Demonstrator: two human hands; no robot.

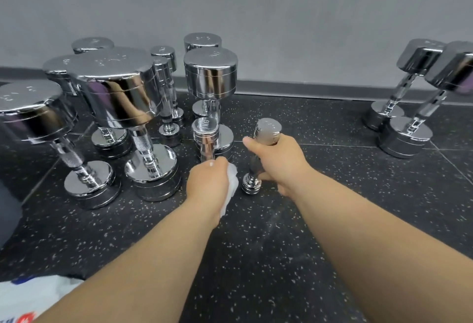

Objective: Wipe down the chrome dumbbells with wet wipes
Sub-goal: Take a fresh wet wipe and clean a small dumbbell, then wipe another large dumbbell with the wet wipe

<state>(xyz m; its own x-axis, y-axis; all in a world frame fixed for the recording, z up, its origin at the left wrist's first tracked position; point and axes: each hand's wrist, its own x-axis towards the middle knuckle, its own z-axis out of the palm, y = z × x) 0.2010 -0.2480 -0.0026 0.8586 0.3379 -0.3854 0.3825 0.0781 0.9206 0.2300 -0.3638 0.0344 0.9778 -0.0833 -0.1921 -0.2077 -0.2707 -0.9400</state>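
Nearest the camera, down-left of the little 1KG dumbbell point(206, 133), a white printed bag point(25, 294) lies on the speckled black floor point(256, 245). The left hand point(208, 181) is curled round a crumpled wet wipe point(231, 189) at that upright dumbbell's handle, and just right of it the right hand point(281, 161) is fisted round a second small dumbbell point(267, 130), also standing on end but leaning a bit. Left of and behind the 1KG one stands a bunch of bigger chrome dumbbells point(115, 92), with a tilted pair point(414, 107) well off to its right by the grey wall point(256, 2).

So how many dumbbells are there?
12 dumbbells: eight upright at left, one in the left hand's wet wipe, one in the right hand, two far right. Others may hide.
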